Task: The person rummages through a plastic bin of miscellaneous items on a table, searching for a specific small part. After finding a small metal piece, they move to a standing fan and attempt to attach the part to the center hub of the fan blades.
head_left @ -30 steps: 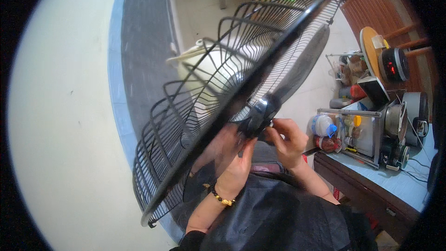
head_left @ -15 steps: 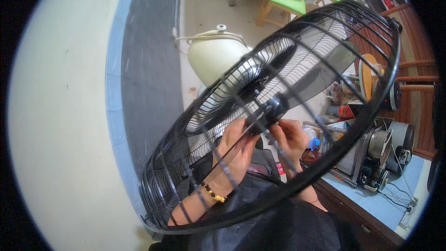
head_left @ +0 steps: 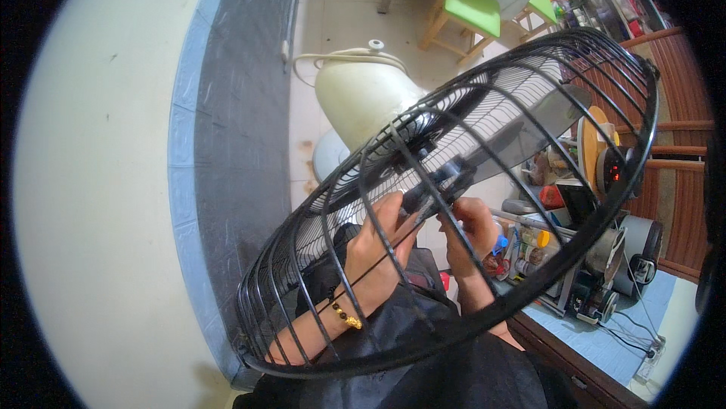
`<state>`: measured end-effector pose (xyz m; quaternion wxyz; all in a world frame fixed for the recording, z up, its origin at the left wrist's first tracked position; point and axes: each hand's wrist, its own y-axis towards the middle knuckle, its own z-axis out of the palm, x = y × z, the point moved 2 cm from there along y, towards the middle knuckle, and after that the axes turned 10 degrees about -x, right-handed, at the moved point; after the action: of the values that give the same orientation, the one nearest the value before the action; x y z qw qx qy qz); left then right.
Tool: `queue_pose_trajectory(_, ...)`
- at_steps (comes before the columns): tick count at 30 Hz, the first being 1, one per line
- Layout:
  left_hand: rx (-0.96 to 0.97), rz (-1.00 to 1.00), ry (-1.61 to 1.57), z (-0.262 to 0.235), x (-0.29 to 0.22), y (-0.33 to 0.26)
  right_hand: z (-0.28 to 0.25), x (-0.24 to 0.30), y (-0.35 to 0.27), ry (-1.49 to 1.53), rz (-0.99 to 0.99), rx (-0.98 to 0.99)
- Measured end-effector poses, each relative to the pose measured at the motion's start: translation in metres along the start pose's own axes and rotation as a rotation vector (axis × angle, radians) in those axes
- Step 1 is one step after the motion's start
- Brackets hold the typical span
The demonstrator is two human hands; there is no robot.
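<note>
A large fan with a black wire guard [head_left: 582, 239] tilts across my lap. Bars of the guard pass in front of both my hands. At the fan's middle sits a shiny black hub [head_left: 454, 173], with a translucent grey blade [head_left: 522, 135] beyond it. My left hand [head_left: 372, 261], with a beaded bracelet on the wrist, closes its fingers on the hub's lower left side. Close under the hub, my right hand [head_left: 473, 233] is closed with curled fingers; whatever is between the fingertips is hidden. A cream fan housing [head_left: 359, 95] with a cord stands behind the guard.
A pale wall [head_left: 106, 182] and a dark tiled strip [head_left: 238, 121] run along the left. Green-topped stools [head_left: 473, 8] stand at the back. On the right, a blue surface [head_left: 616, 341] carries machinery [head_left: 643, 250], cables and several jars. Brown wooden furniture [head_left: 669, 205] stands behind.
The fan sits slightly farther right and lower in view, along with the housing and stools. My hands stay at the hub, and the right hand's fingers look more curled.
</note>
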<state>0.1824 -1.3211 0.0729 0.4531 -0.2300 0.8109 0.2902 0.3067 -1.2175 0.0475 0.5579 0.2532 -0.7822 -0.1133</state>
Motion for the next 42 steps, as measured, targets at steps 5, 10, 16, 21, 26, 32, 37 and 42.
queue_pose_trajectory(5, 0.033, 0.062, 0.038, -0.001, -0.002, 0.001, 0.000, 0.009, 0.009, -0.191, -0.398, -0.021)
queue_pose_trajectory(10, 0.071, -0.141, -0.058, 0.000, 0.001, -0.002, -0.002, 0.011, 0.005, -0.120, -0.261, 0.011)
queue_pose_trajectory(16, 0.045, 0.016, -0.032, 0.002, 0.000, -0.004, -0.005, 0.010, 0.001, 0.034, -0.066, -0.023)
queue_pose_trajectory(21, 0.053, 0.029, 0.014, 0.001, -0.002, -0.005, -0.002, 0.014, 0.004, 0.006, -0.176, -0.067)
queue_pose_trajectory(26, 0.066, -0.078, -0.008, 0.002, 0.002, -0.006, 0.001, 0.008, 0.000, 0.075, -0.117, -0.091)
queue_pose_trajectory(32, -0.001, -0.108, 0.006, 0.001, 0.005, -0.005, 0.001, 0.005, -0.008, 0.186, 0.160, -0.099)
queue_pose_trajectory(37, -0.024, 0.029, 0.071, -0.003, 0.007, -0.002, 0.010, 0.009, -0.009, 0.222, 0.073, -0.091)
queue_pose_trajectory(42, -0.070, 0.003, 0.115, -0.004, 0.013, 0.001, 0.022, 0.006, -0.016, 0.279, 0.269, -0.158)
